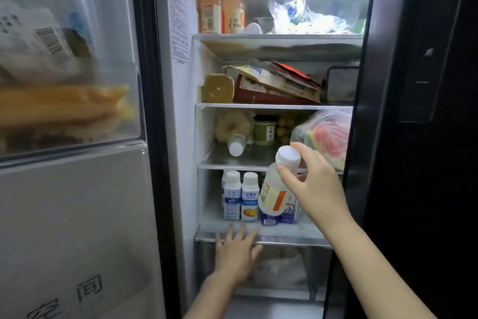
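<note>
I face an open fridge. My right hand (314, 186) grips a clear plastic bottle (274, 194) with a white cap and a yellow-orange label, holding it tilted by the neck in front of the lower shelves. My left hand (236, 251) reaches forward with straight fingers touching the front edge of the lowest shelf (289, 237), above a clear drawer (279, 272). Behind the held bottle stand small white-capped yogurt bottles (240, 197) and blue cartons (287, 215).
Two orange juice bottles (222, 5) and plastic bags stand on the top shelf. Packets and a yellow box (218, 88) fill the second. A lying bottle (236, 145), a green cup (263, 130) and bagged watermelon (328, 135) sit on the third. The open door (69, 86) holds packets at left.
</note>
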`<state>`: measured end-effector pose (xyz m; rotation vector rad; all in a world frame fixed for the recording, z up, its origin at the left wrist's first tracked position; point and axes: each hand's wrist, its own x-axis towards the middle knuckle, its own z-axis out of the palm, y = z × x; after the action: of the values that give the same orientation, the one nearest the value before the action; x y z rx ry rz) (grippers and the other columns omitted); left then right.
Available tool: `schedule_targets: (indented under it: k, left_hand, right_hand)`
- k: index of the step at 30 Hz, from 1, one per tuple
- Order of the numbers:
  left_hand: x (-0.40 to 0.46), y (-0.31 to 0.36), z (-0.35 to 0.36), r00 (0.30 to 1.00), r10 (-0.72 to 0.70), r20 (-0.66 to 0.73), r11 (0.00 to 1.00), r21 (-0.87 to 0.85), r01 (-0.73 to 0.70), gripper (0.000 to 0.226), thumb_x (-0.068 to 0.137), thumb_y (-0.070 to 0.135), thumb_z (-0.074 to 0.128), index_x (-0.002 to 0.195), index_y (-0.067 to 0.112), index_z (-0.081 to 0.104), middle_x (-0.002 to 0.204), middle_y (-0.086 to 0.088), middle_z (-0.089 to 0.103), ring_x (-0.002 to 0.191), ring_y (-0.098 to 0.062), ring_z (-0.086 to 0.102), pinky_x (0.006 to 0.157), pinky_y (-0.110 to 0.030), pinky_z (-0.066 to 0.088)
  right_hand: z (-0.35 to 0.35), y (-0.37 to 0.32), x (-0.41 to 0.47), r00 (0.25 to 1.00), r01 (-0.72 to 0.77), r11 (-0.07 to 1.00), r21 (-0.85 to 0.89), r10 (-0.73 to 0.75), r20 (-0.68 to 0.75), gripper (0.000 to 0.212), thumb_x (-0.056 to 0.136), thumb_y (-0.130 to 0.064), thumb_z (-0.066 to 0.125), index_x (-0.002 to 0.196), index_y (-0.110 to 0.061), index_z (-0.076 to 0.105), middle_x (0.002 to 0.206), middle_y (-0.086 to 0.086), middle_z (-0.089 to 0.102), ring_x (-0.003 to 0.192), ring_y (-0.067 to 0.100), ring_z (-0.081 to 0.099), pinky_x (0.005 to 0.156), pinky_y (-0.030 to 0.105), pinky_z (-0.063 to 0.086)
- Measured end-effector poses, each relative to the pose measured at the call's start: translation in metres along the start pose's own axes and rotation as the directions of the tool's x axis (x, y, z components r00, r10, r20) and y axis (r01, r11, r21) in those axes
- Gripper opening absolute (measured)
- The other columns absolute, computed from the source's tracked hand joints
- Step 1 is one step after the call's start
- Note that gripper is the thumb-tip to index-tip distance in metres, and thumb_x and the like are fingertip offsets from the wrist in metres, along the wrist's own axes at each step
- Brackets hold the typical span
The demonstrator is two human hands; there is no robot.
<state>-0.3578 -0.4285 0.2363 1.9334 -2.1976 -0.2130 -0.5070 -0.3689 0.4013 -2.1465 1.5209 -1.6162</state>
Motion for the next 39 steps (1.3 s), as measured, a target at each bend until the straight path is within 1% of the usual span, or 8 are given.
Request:
schedule_targets:
  k: [6, 12, 18, 23, 27, 30, 36, 39]
  left_hand:
    - [0.014, -0.011, 0.009, 0.998, -0.034, -0.048, 0.999, -0.015, 0.033, 0.051, 0.094, 0.062, 0.011, 0.141, 0.05, 0.026, 0.159, 0.008, 0.015, 0.148, -0.025, 0.004, 0.114, -0.059, -0.01]
    - [0.024, -0.017, 0.016, 0.998, -0.023, -0.052, 1.0, 0.005, 0.024, 0.093, 0.063, 0.077, -0.026, 0.14, 0.055, 0.022, 0.159, 0.012, 0.011, 0.148, -0.022, 0.004, 0.113, -0.056, -0.012]
    - [0.036, -0.016, 0.009, 0.995, -0.017, 0.102, 0.999, 0.049, 0.012, 0.085, 0.07, 0.076, -0.02, 0.142, 0.053, 0.018, 0.161, 0.009, 0.004, 0.148, -0.025, -0.001, 0.107, -0.056, -0.023]
    - [0.04, -0.016, 0.001, 0.99, -0.024, 0.139, 1.0, 0.022, 0.021, 0.05, 0.094, 0.063, 0.015, 0.143, 0.05, 0.02, 0.161, 0.007, 0.004, 0.148, -0.028, -0.001, 0.113, -0.06, -0.011]
    - [0.046, -0.018, 0.007, 0.993, 0.025, 0.114, 0.998, 0.061, -0.032, 0.117, 0.04, 0.082, -0.031, 0.142, 0.051, 0.018, 0.161, 0.008, 0.005, 0.148, -0.028, -0.001, 0.11, -0.062, -0.011]
    - [0.048, -0.02, 0.011, 0.996, 0.024, 0.084, 0.999, 0.021, -0.026, 0.114, 0.043, 0.078, -0.03, 0.142, 0.052, 0.019, 0.161, 0.008, 0.006, 0.148, -0.027, -0.001, 0.11, -0.061, -0.013]
    - [0.047, -0.021, 0.015, 0.999, 0.044, 0.024, 0.998, 0.048, -0.045, 0.133, 0.025, 0.074, -0.042, 0.141, 0.054, 0.02, 0.16, 0.01, 0.009, 0.148, -0.025, -0.001, 0.063, -0.04, -0.049]
    - [0.044, -0.021, 0.015, 0.999, 0.006, -0.044, 1.0, -0.031, -0.008, 0.12, 0.037, 0.073, -0.037, 0.139, 0.055, 0.023, 0.159, 0.012, 0.014, 0.148, -0.025, 0.004, 0.064, -0.036, -0.051]
  right_hand:
    - [0.026, -0.002, 0.063, 0.992, -0.004, 1.0, -0.007, 0.003, -0.125, 0.048, 0.086, -0.033, 0.062, 0.13, -0.021, 0.048, 0.123, 0.0, 0.059, 0.109, 0.014, 0.053, 0.089, 0.041, 0.051]
    - [0.053, 0.006, 0.102, 0.989, -0.071, 0.993, -0.09, 0.058, -0.137, 0.049, 0.088, -0.035, 0.057, 0.133, -0.02, 0.044, 0.128, 0.002, 0.055, 0.116, 0.02, 0.053, 0.091, 0.041, 0.049]
    - [0.074, 0.004, 0.123, 0.985, -0.121, 0.991, -0.06, 0.112, -0.128, 0.055, 0.084, -0.034, 0.063, 0.13, -0.021, 0.035, 0.118, 0.001, 0.061, 0.105, 0.019, 0.059, 0.082, 0.04, 0.053]
    - [0.085, 0.011, 0.128, 0.964, -0.183, 0.982, -0.041, 0.171, -0.202, 0.038, 0.084, -0.036, 0.064, 0.106, -0.02, 0.037, 0.094, -0.004, 0.056, 0.086, 0.014, 0.058, 0.065, 0.029, 0.044]
    - [0.093, 0.015, 0.131, 0.95, -0.193, 0.981, -0.031, 0.179, -0.254, 0.037, 0.084, -0.037, 0.063, 0.107, -0.019, 0.039, 0.1, -0.001, 0.06, 0.085, 0.015, 0.057, 0.066, 0.03, 0.042]
    - [0.102, 0.022, 0.131, 0.939, -0.262, 0.965, 0.015, 0.259, -0.226, 0.046, 0.083, -0.039, 0.064, 0.117, -0.018, 0.041, 0.113, 0.002, 0.062, 0.101, 0.022, 0.06, 0.077, 0.037, 0.048]
    - [0.109, 0.033, 0.128, 0.939, -0.291, 0.956, 0.019, 0.29, -0.185, 0.059, 0.081, -0.038, 0.068, 0.128, -0.021, 0.038, 0.124, 0.003, 0.057, 0.111, 0.024, 0.055, 0.082, 0.044, 0.052]
    - [0.113, 0.038, 0.123, 0.95, -0.269, 0.963, -0.022, 0.261, -0.173, 0.06, 0.081, -0.037, 0.067, 0.131, -0.024, 0.037, 0.128, 0.002, 0.053, 0.115, 0.024, 0.053, 0.084, 0.043, 0.051]
